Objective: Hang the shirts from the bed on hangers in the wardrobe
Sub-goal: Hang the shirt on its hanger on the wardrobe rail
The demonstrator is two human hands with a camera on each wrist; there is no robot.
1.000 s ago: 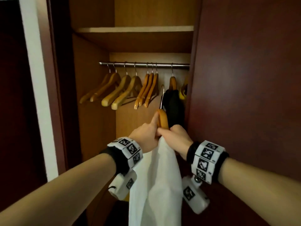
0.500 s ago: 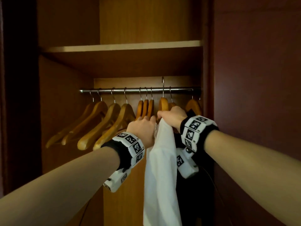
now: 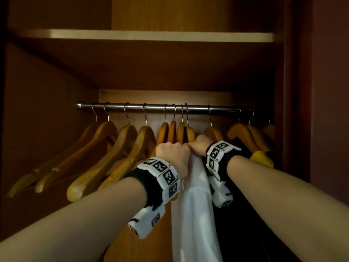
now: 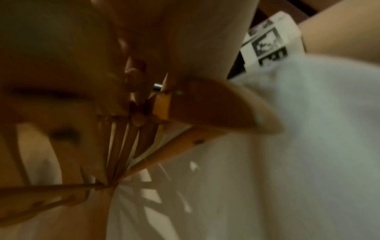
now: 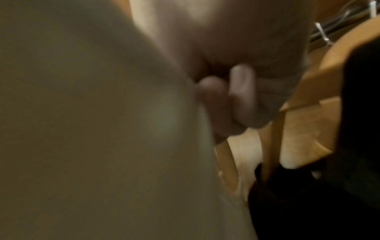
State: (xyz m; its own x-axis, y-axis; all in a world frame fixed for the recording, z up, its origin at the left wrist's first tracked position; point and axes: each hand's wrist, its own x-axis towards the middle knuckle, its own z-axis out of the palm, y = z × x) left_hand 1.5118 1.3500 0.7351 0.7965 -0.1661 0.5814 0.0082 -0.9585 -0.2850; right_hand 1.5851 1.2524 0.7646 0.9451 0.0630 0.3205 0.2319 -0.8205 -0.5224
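A white shirt (image 3: 194, 205) hangs from a wooden hanger (image 3: 189, 132) whose hook sits at the metal rail (image 3: 226, 109) in the wardrobe. My left hand (image 3: 172, 153) grips the hanger's left shoulder, fingers curled in a fist. My right hand (image 3: 198, 145) grips its right shoulder, just behind the left hand. In the left wrist view the hanger (image 4: 205, 105) and the shirt (image 4: 308, 146) fill the frame, blurred. The right wrist view shows my curled fingers (image 5: 240, 97) beside the shirt (image 5: 82, 129).
Several empty wooden hangers (image 3: 113, 154) hang on the rail to the left. A black garment (image 3: 245, 205) and a yellow one (image 3: 261, 158) hang to the right, close to the shirt. A shelf (image 3: 143, 35) runs above. The dark wardrobe side (image 3: 330, 110) stands at the right.
Both hands lifted the hanger with the white shirt up to the rail. Its hook, above the rail half a second ago, now sits down at the rail among the other hooks.
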